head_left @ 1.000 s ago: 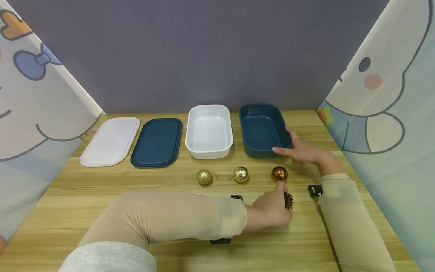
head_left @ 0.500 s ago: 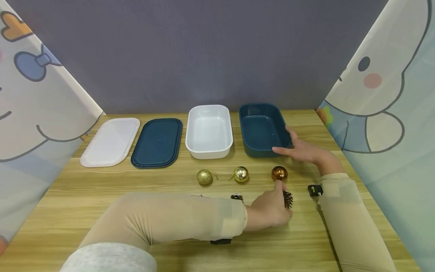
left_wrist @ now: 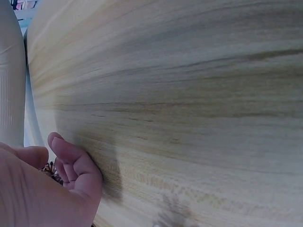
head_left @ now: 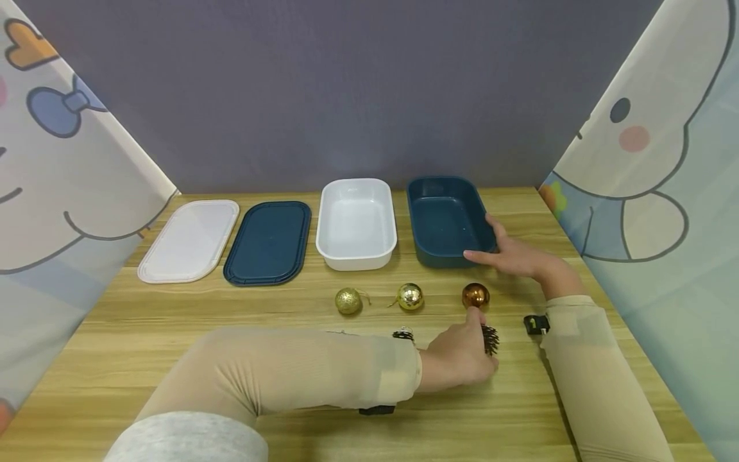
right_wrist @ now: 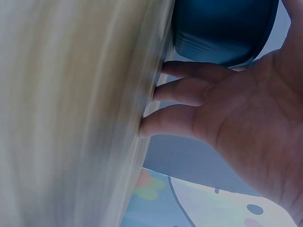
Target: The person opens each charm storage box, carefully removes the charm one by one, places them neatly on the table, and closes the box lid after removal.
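Note:
My left hand (head_left: 458, 354) reaches across to the right and grips a dark pine cone (head_left: 490, 340), whose scaly end sticks out past the fingers. In the left wrist view, a bit of the cone shows between curled fingers and thumb. At the front right corner of the dark blue container (head_left: 440, 260), my right hand (head_left: 514, 256) rests with the thumb at its front and fingers along its side. Those fingers look fairly straight in the right wrist view, their tips at the table. A shiny copper ball ornament (head_left: 475, 296) lies just beyond the left fingertips.
A white container (head_left: 356, 262) stands left of the blue one. Farther left lie a dark blue lid (head_left: 267, 244) and a white lid (head_left: 188, 242). A glittery gold ball (head_left: 348, 301) and a shiny gold ball (head_left: 410, 296) lie in front. Another dark cone-like piece (head_left: 403, 333) peeks past the left sleeve.

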A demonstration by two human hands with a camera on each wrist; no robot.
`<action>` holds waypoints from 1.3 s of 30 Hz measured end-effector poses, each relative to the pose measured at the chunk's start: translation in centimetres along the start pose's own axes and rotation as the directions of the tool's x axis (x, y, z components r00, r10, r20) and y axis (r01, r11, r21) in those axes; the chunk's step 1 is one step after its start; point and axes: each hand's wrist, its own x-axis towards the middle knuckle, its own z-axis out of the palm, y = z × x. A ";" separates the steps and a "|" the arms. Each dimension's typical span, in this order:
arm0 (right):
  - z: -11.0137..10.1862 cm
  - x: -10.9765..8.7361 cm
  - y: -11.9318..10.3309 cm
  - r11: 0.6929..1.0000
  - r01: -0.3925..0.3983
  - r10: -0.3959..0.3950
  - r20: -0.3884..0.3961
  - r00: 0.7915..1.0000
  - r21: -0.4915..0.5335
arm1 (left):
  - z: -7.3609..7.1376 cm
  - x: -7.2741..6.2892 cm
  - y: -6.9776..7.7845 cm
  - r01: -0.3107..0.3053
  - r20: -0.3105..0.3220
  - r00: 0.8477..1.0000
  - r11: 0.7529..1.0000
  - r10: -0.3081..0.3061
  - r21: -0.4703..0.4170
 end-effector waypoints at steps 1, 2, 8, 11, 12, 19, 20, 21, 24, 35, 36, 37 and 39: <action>0.0 0.0 0.0 1.000 0.001 -0.001 -0.001 1.000 0.000 | 0.0 -0.1 0.0 -0.001 -0.001 1.000 1.000 0.001 0.000; 0.0 0.0 0.0 1.000 0.000 0.000 -0.001 1.000 0.002 | 0.0 -0.1 0.0 -0.001 -0.002 1.000 1.000 0.001 0.003; 0.2 0.1 0.1 1.000 0.002 -0.002 -0.003 1.000 0.007 | 0.0 -0.1 0.1 0.001 -0.005 1.000 1.000 -0.001 0.012; 0.2 0.1 0.1 1.000 0.003 -0.003 -0.001 1.000 0.003 | 0.0 -0.1 0.1 0.003 -0.004 1.000 1.000 -0.003 0.011; 0.2 0.1 0.1 1.000 0.003 -0.003 -0.001 1.000 0.002 | 0.0 -0.1 0.1 0.003 -0.004 1.000 1.000 -0.003 0.009; 0.1 0.1 0.0 1.000 -0.002 0.002 0.001 1.000 0.001 | -0.1 -0.4 0.0 0.005 -0.017 1.000 1.000 -0.005 0.006; 0.1 0.1 -0.1 1.000 -0.002 0.002 0.002 1.000 0.000 | -0.2 -0.4 0.0 0.006 -0.020 1.000 1.000 -0.006 0.007; 0.1 0.1 -0.1 1.000 -0.002 0.002 0.002 1.000 0.001 | -0.3 -0.5 0.0 0.007 -0.023 1.000 1.000 -0.007 0.007; 0.0 0.0 -0.3 1.000 0.002 -0.002 0.002 1.000 0.003 | -0.4 -0.6 0.0 0.012 -0.027 1.000 1.000 -0.012 0.002; -0.1 0.1 -0.2 1.000 0.002 -0.002 0.005 1.000 0.012 | -0.4 -0.6 0.1 0.019 -0.032 0.999 1.000 -0.019 -0.018; 0.0 0.1 -0.2 1.000 0.000 0.000 0.006 1.000 0.010 | -0.4 -0.6 0.1 0.019 -0.032 0.999 1.000 -0.020 -0.019; 0.0 0.1 -0.2 1.000 -0.002 0.002 0.006 1.000 0.008 | -0.4 -0.6 0.0 0.019 -0.032 0.999 1.000 -0.020 -0.020; 0.0 0.1 -0.1 1.000 -0.004 0.004 0.009 1.000 0.009 | -0.4 -0.6 0.0 0.019 -0.030 0.999 1.000 -0.020 -0.024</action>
